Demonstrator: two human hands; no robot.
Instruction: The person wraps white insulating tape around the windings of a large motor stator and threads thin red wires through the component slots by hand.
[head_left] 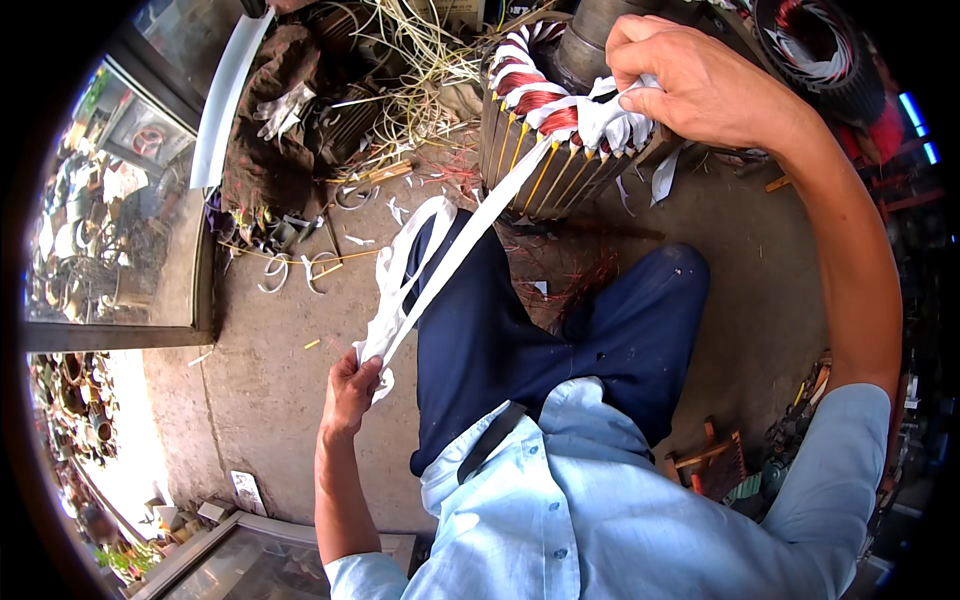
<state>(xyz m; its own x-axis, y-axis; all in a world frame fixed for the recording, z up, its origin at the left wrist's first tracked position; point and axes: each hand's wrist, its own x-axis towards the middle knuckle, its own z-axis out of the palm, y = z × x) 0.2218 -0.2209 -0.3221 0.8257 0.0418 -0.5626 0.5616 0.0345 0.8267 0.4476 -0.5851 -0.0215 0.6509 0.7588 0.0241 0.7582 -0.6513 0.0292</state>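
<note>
In front of my knees stands a motor stator (540, 180) with a ribbed dark body. Its red copper winding (538, 97) is wrapped at the top with white cloth tape, and yellow strips stick out along the rim. My left hand (352, 388) grips a bunch of white cloth tape (465, 240) beside my left thigh. From there one length runs taut up to the stator's near rim, and a loose loop hangs beside it. My right hand (690, 80) is closed over the winding's right side, pinching white tape; the fingertips are partly hidden.
Loose pale wires (425, 60) and a dark cloth-covered heap (275, 120) lie at the back left. Another wound stator (805, 45) sits at the far right. Scraps and red wire bits litter the floor (280, 400). A glass-paned door (120, 200) stands left.
</note>
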